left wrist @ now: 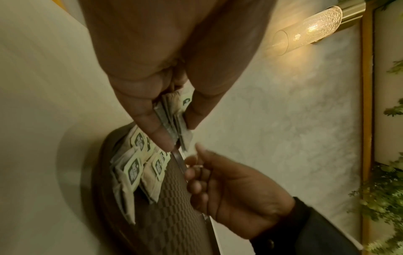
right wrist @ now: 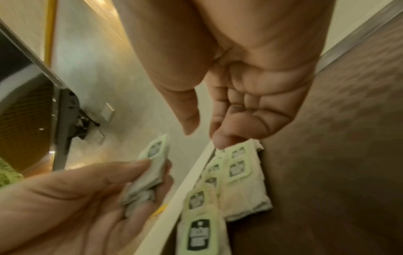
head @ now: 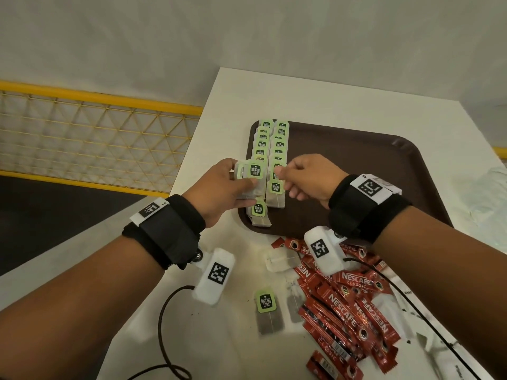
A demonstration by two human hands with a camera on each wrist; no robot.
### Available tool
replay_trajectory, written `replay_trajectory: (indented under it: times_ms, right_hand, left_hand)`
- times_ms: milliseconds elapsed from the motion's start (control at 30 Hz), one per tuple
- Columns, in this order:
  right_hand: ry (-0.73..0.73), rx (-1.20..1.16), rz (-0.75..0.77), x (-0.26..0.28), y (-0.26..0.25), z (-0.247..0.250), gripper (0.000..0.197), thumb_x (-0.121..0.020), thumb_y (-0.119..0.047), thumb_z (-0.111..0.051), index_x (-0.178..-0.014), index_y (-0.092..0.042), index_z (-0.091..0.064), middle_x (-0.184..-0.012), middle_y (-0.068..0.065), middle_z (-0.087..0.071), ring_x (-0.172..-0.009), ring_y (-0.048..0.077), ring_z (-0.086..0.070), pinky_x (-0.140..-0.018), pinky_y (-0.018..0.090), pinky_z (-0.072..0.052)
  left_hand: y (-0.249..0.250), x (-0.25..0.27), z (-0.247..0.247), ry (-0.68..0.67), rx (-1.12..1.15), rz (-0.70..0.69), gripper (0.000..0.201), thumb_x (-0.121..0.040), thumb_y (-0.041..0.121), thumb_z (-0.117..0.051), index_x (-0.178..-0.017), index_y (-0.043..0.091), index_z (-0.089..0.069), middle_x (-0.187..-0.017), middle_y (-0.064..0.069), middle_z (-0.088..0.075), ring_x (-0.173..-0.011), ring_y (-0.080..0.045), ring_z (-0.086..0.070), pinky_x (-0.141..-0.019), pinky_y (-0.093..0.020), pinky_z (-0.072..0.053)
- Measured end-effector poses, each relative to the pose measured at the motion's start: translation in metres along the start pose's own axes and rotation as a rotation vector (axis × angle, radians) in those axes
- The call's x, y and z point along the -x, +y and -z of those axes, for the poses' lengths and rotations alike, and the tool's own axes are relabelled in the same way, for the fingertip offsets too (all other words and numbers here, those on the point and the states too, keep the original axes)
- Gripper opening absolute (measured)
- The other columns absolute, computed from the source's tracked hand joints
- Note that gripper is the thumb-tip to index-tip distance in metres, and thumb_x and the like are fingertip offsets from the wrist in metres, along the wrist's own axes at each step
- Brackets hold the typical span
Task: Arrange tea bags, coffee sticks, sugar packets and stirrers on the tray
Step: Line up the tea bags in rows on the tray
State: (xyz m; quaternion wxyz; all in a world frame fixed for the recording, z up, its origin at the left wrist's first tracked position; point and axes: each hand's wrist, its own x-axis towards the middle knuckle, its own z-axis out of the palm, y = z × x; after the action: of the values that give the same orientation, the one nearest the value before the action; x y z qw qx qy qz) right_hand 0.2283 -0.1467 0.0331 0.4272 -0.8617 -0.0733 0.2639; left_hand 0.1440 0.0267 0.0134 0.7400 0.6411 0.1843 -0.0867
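A brown tray point(head: 356, 165) lies on the white table point(head: 241, 89). Two overlapping columns of green-tagged tea bags point(head: 270, 144) run along its left edge. My left hand point(head: 242, 174) grips a small stack of tea bags point(head: 256, 171) just left of those columns, thumb on top; the left wrist view shows the stack point(left wrist: 172, 120) pinched between thumb and fingers. My right hand point(head: 279, 174) hovers over the right column with its fingers loosely bent. In the right wrist view its index fingertip point(right wrist: 220, 143) touches a tea bag point(right wrist: 237, 151) on the tray, and the thumb stands apart, holding nothing.
Red Nescafe coffee sticks point(head: 351, 305) lie heaped on the table in front of the tray. A loose tea bag point(head: 267, 311) and another point(head: 279, 260) lie beside them. Black cables point(head: 164, 325) trail from both wrists. A yellow railing point(head: 96, 100) runs beyond the table's left edge.
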Motion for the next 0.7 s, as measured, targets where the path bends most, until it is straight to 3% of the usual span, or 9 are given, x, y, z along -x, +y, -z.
replay_trajectory:
  times_ms: [133, 233, 367, 533, 700]
  right_hand:
    - [-0.071, -0.080, 0.086, 0.005, -0.006, -0.002, 0.021, -0.088, -0.030, -0.068, -0.097, -0.011, -0.066, -0.094, 0.008, -0.070, -0.067, 0.009, -0.060, -0.060, 0.020, -0.051]
    - [-0.070, -0.159, 0.078, 0.006, -0.001, -0.002, 0.009, -0.088, -0.018, -0.069, -0.091, -0.011, -0.064, -0.087, 0.008, -0.068, -0.064, 0.008, -0.061, -0.053, 0.017, -0.049]
    - [-0.082, -0.174, -0.005, 0.007, 0.011, 0.004, 0.010, -0.088, -0.015, -0.069, -0.093, -0.008, -0.064, -0.075, 0.005, -0.066, -0.058, 0.008, -0.059, -0.051, 0.018, -0.046]
    - [-0.144, -0.126, -0.162, 0.004, 0.020, -0.001, 0.012, -0.086, -0.010, -0.070, -0.094, -0.008, -0.061, -0.071, 0.006, -0.065, -0.059, 0.011, -0.061, -0.063, 0.025, -0.054]
    - [-0.102, -0.125, -0.210, -0.004, 0.014, -0.005, 0.015, -0.087, -0.005, -0.068, -0.098, -0.004, -0.058, -0.078, 0.011, -0.064, -0.063, 0.016, -0.061, -0.074, 0.032, -0.059]
  left_hand:
    - [0.001, 0.001, -0.010, -0.037, -0.071, -0.042, 0.034, -0.091, 0.007, -0.067, -0.120, 0.012, -0.051, -0.120, -0.011, -0.065, -0.105, -0.024, -0.069, -0.080, -0.033, -0.060]
    - [-0.001, -0.001, -0.013, -0.035, -0.104, -0.031, 0.035, -0.091, 0.009, -0.068, -0.121, 0.011, -0.051, -0.121, -0.010, -0.065, -0.105, -0.023, -0.069, -0.076, -0.030, -0.060]
    - [-0.003, -0.002, -0.005, -0.002, -0.032, 0.014, 0.027, -0.097, 0.008, -0.056, -0.123, 0.003, -0.052, -0.117, -0.015, -0.068, -0.100, -0.022, -0.070, -0.079, -0.032, -0.060]
    - [-0.002, 0.005, 0.004, 0.006, 0.001, 0.068, 0.017, -0.102, 0.007, -0.041, -0.108, 0.009, -0.056, -0.105, -0.013, -0.070, -0.089, -0.022, -0.071, -0.084, -0.036, -0.060]
    - [-0.006, 0.010, 0.008, -0.018, 0.006, 0.078, 0.024, -0.098, 0.000, -0.050, -0.122, 0.001, -0.051, -0.117, -0.014, -0.069, -0.100, -0.026, -0.072, -0.074, -0.031, -0.062]
